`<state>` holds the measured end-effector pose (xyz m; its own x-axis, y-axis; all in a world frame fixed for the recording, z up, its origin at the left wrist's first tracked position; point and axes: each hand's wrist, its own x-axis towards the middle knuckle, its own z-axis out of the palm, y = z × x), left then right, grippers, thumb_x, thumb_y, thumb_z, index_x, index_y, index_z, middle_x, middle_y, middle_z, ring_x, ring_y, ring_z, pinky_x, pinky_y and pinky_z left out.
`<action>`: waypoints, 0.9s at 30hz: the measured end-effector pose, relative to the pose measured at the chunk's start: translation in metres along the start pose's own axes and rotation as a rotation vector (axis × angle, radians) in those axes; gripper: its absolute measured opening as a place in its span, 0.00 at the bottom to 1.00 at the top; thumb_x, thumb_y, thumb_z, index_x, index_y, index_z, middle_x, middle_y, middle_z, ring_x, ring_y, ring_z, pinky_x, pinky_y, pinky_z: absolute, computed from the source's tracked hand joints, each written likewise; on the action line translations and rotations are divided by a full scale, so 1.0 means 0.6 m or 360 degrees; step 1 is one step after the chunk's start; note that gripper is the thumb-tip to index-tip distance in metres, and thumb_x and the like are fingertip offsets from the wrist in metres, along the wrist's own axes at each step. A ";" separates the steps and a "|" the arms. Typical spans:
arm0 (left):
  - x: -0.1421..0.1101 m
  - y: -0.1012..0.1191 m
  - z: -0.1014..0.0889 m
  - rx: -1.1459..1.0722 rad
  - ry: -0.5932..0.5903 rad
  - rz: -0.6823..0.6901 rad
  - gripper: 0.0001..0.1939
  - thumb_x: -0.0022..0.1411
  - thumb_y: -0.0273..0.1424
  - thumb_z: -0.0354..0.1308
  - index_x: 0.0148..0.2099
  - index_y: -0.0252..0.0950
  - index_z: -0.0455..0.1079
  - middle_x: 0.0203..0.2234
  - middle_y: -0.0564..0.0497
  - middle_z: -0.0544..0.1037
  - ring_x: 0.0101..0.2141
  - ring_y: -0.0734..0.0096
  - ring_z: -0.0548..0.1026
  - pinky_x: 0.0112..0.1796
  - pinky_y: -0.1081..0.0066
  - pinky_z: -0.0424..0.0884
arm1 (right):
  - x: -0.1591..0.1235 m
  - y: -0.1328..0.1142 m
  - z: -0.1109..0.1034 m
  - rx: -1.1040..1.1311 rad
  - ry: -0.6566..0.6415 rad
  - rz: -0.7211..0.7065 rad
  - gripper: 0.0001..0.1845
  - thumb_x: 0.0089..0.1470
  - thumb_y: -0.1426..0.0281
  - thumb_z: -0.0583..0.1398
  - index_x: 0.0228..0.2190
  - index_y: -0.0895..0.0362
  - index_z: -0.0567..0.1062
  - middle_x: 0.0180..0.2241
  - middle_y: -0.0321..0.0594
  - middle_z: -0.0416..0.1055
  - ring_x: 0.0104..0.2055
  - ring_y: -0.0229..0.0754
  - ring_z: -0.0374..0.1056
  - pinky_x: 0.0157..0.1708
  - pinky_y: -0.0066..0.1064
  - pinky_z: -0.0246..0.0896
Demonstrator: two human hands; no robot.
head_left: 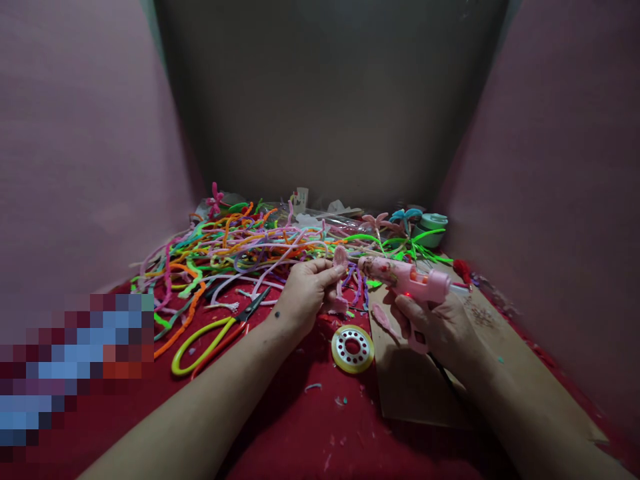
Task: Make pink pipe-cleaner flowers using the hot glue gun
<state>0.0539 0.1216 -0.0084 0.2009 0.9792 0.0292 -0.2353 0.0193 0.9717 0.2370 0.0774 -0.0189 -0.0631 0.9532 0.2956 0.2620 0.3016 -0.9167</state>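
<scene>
My right hand point(435, 327) is wrapped round a pink hot glue gun point(395, 277), its nozzle pointing left and a red light glowing by the grip. Between the thumb and fingers of my left hand point(310, 290) is a pink pipe-cleaner petal point(341, 257), held upright a short way from the nozzle. More pink fuzzy material hangs under those fingertips, partly hidden. Another pink petal point(383, 319) lies on the cardboard point(415, 393) below the gun. A yellow-rimmed spool point(353, 349) rests on the red cloth between my hands.
A tangled heap of coloured pipe cleaners point(250, 240) spreads across the back. Scissors point(210, 343) with yellow and red handles lie left of my left forearm. Finished fuzzy flowers point(406, 217) and a mint-green container point(431, 229) stand at the back right. Pink walls rise on both sides.
</scene>
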 end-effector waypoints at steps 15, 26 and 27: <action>0.000 0.000 -0.001 0.0015 0.0013 -0.0005 0.09 0.52 0.31 0.57 0.24 0.32 0.64 0.10 0.58 0.63 0.10 0.83 0.59 0.12 0.81 0.54 | 0.001 -0.001 0.001 -0.0014 0.0018 0.0008 0.13 0.50 0.59 0.57 0.24 0.56 0.67 0.14 0.31 0.62 0.14 0.32 0.55 0.12 0.24 0.50; 0.000 0.001 -0.001 0.0004 0.0017 0.0030 0.11 0.53 0.32 0.57 0.23 0.32 0.63 0.10 0.58 0.64 0.10 0.84 0.60 0.13 0.81 0.56 | -0.002 -0.009 -0.002 -0.0080 -0.0034 -0.0013 0.14 0.51 0.59 0.56 0.21 0.55 0.67 0.14 0.32 0.61 0.15 0.32 0.54 0.13 0.25 0.50; 0.000 0.001 -0.002 0.0010 0.0024 0.0030 0.11 0.53 0.32 0.57 0.23 0.33 0.63 0.10 0.58 0.64 0.10 0.84 0.60 0.13 0.82 0.56 | -0.002 -0.009 -0.002 -0.0082 -0.0028 -0.0026 0.14 0.50 0.60 0.56 0.20 0.55 0.67 0.15 0.32 0.61 0.15 0.32 0.54 0.13 0.24 0.50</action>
<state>0.0528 0.1218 -0.0083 0.1820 0.9823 0.0442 -0.2326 -0.0006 0.9726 0.2368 0.0747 -0.0142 -0.0842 0.9486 0.3051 0.3099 0.3159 -0.8967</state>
